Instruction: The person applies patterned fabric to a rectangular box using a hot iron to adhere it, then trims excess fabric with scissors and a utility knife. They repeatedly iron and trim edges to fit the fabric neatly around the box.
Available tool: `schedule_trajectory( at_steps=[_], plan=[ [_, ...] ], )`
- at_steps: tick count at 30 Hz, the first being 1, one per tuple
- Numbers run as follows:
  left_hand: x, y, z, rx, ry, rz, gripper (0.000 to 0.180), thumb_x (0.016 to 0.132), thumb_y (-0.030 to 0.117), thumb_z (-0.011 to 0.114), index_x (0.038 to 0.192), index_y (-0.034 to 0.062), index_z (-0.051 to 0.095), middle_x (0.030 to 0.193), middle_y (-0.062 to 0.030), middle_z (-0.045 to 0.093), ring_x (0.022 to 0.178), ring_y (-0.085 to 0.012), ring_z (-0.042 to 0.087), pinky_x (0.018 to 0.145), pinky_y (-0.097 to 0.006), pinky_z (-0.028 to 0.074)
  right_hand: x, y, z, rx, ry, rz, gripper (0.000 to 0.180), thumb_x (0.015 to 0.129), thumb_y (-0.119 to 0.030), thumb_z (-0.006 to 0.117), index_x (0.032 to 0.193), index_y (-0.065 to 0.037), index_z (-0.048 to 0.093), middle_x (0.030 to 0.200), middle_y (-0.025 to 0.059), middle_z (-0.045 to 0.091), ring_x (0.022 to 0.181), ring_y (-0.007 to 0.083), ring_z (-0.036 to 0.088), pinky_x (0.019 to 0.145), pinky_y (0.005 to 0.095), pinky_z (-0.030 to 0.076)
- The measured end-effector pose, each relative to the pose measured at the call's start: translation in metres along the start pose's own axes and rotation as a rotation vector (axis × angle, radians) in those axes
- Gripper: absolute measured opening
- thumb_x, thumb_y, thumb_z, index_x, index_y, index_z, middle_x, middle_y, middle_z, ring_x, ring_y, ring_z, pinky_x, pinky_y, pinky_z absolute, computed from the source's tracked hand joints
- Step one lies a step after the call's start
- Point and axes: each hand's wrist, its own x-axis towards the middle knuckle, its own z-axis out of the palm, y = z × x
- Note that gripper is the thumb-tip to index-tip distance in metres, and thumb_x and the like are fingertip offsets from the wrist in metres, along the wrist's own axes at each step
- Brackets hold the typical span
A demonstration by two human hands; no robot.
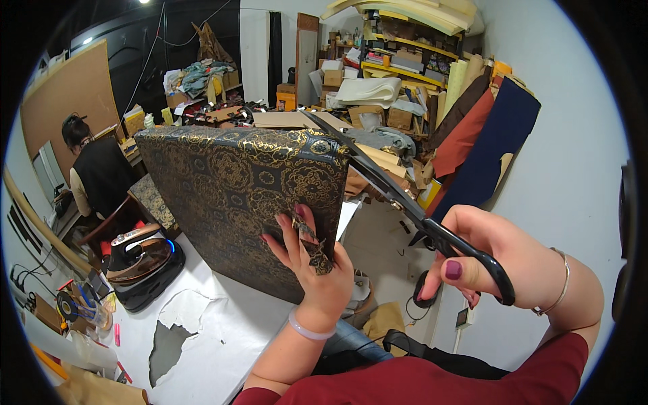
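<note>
Gold-patterned black slab on edge; black scissors at upper right corner.

The black-and-gold panel hides its own far side; the left hand's thumb tip is out of sight; whether the scissors touch the panel's right top corner cannot be told; the co-worker's hands are hidden; the tabletop is cut off at near left.
</note>
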Motion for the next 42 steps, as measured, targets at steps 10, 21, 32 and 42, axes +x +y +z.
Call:
schedule_trajectory(
  at_steps=[10, 21, 32, 42],
  plan=[
    [0.001, 0.000, 0.001, 0.024, 0.006, 0.017, 0.085, 0.090, -0.007, 0.056, 0.163, 0.0010, 0.014, 0.153, -0.0219, 0.052, 0.148, -0.0491, 0.038, 0.118, -0.073, 0.017, 0.003, 0.003, 0.006, -0.036, 0.045, -0.001, 0.049, 0.091, -0.036, 0.083, 0.103, -0.002, 0.050, 0.081, 0.0077, 0.073, 0.055, 0.0043, 0.052, 0.048, 0.0214, 0.041],
    [0.002, -0.001, 0.003, 0.017, 0.010, 0.015, 0.079, 0.089, -0.006, 0.055, 0.160, -0.0025, 0.021, 0.153, -0.0224, 0.052, 0.146, -0.0500, 0.040, 0.118, -0.073, 0.017, 0.004, 0.005, 0.011, -0.004, 0.062, -0.024, 0.049, 0.092, -0.036, 0.082, 0.104, -0.001, 0.049, 0.083, 0.0105, 0.074, 0.061, 0.0064, 0.058, 0.052, 0.0226, 0.044],
    [0.004, 0.001, 0.002, 0.024, -0.027, 0.000, 0.082, 0.089, -0.006, 0.054, 0.162, -0.0021, 0.017, 0.154, -0.0230, 0.051, 0.147, -0.0504, 0.038, 0.119, -0.072, 0.016, 0.005, 0.013, 0.008, 0.005, 0.051, -0.028, 0.046, 0.094, -0.033, 0.079, 0.104, -0.001, 0.048, 0.081, 0.0103, 0.074, 0.058, 0.0060, 0.057, 0.049, 0.0230, 0.043],
    [0.003, 0.001, 0.003, 0.006, -0.002, 0.016, 0.085, 0.088, -0.007, 0.055, 0.163, -0.0018, 0.014, 0.155, -0.0247, 0.049, 0.149, -0.0517, 0.035, 0.119, -0.073, 0.014, 0.008, 0.017, 0.007, 0.016, 0.024, -0.013, 0.029, 0.100, -0.013, 0.069, 0.108, -0.002, 0.044, 0.087, 0.0218, 0.074, 0.045, 0.0081, 0.053, 0.043, 0.0229, 0.043]
  ],
)
